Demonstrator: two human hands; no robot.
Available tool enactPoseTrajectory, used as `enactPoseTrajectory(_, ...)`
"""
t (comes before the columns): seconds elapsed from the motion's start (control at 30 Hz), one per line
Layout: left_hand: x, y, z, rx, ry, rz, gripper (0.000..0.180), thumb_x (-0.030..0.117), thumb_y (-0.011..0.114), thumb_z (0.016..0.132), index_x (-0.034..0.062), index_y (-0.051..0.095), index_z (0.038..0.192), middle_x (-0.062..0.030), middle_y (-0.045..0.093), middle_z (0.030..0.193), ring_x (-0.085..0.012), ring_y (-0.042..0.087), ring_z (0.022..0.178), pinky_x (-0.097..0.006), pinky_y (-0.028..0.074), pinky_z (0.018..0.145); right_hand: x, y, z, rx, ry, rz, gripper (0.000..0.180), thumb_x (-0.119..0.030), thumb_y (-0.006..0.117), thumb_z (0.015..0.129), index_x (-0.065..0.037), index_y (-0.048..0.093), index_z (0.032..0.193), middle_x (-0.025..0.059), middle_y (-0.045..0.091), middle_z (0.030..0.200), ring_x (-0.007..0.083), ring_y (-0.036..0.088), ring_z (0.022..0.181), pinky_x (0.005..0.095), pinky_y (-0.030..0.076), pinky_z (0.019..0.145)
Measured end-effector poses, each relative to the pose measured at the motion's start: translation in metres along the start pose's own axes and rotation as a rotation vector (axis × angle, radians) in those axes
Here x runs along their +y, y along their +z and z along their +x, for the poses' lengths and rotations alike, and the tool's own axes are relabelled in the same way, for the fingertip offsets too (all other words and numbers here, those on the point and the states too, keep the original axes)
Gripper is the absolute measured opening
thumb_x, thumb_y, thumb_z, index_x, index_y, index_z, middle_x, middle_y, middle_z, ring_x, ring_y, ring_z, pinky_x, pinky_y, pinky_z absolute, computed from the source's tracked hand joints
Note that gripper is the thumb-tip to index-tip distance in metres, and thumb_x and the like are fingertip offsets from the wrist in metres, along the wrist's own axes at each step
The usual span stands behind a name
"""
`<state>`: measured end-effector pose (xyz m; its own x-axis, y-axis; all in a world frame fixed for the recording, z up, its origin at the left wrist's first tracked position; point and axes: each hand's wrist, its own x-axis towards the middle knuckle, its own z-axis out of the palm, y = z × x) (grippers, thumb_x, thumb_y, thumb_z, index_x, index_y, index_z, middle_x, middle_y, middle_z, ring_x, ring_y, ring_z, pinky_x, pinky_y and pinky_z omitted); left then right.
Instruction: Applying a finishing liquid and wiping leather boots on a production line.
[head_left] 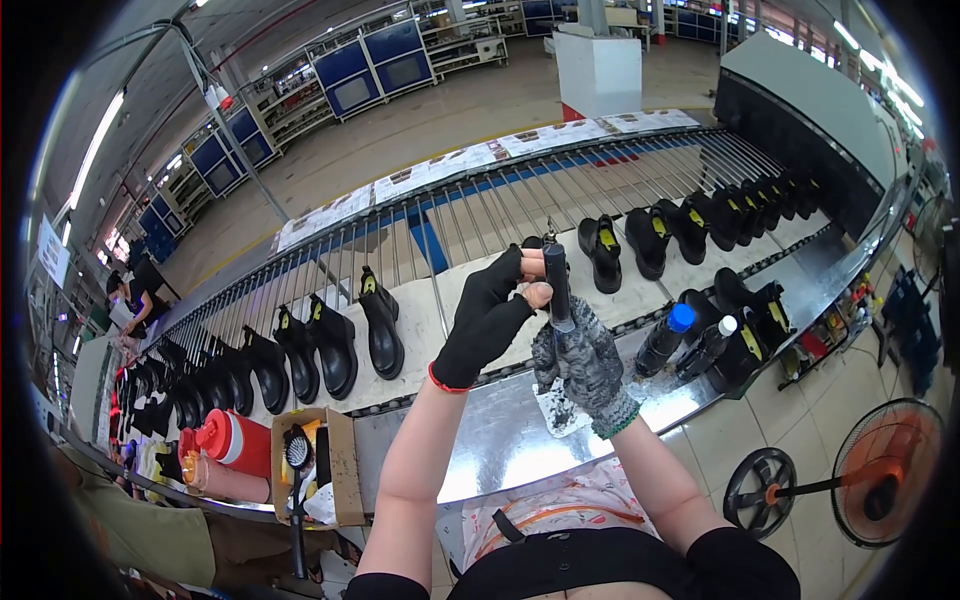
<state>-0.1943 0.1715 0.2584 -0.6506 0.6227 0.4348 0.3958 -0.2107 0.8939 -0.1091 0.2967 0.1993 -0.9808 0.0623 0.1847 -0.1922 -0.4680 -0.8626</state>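
Note:
My left hand (490,315), in a black fingerless glove with red trim, pinches the upper part of a slim black cylindrical tool (557,285) with a thin metal tip. My right hand (583,365), in a mottled grey knit glove, is wrapped around the tool's lower end. Its exact kind is not clear. The tool stands roughly upright over the edge of the conveyor. Below the right hand lies a white sheet (563,410) with black smudges on the metal ledge (450,450). A black ankle boot (382,325) stands left of my hands, another boot (602,255) to the right.
Rows of black boots line the pale conveyor belt (440,350). To the right stand a blue-capped bottle (664,342), a white-capped bottle (708,347) and loose boots (738,360). At left are a cardboard box (343,468) with a brush, a red jug (236,440) and a person (140,300).

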Motion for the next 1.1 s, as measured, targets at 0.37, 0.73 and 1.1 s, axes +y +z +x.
enactPoseTrajectory(0.37,0.001,0.018,-0.021,-0.041,0.057,0.139,0.03,0.021,0.064,0.083,0.0027,0.062,0.107,-0.0093,0.058,0.117,-0.0196,0.053,0.111,-0.033,0.039,0.094,0.005,-0.013,-0.021,0.059,-0.095,-0.063,0.033,-0.035,0.051,0.092,-0.004,0.057,0.102,0.0005,0.051,0.057,0.0072,0.045,0.039,0.0207,0.034,0.035)
enactPoseTrajectory(0.73,-0.105,-0.019,-0.148,0.372,-0.48,-0.059,0.033,0.026,0.058,0.089,0.0033,0.06,0.113,-0.0076,0.064,0.106,-0.0123,0.059,0.098,-0.024,0.044,0.08,0.102,-0.142,-0.138,0.469,0.644,-0.464,0.032,-0.041,0.048,0.092,-0.011,0.057,0.096,-0.0024,0.048,0.055,0.0062,0.039,0.037,0.0228,0.031,0.032)
enactPoseTrajectory(1.1,-0.141,0.036,-0.172,0.246,-0.77,-0.217,0.038,0.034,0.057,0.089,0.0043,0.059,0.114,-0.0073,0.065,0.104,-0.0145,0.06,0.096,-0.028,0.044,0.082,0.05,-0.104,-0.12,0.419,0.013,-0.295,0.04,-0.031,0.056,0.09,-0.001,0.051,0.116,-0.004,0.049,0.063,0.0043,0.043,0.047,0.0194,0.036,0.042)
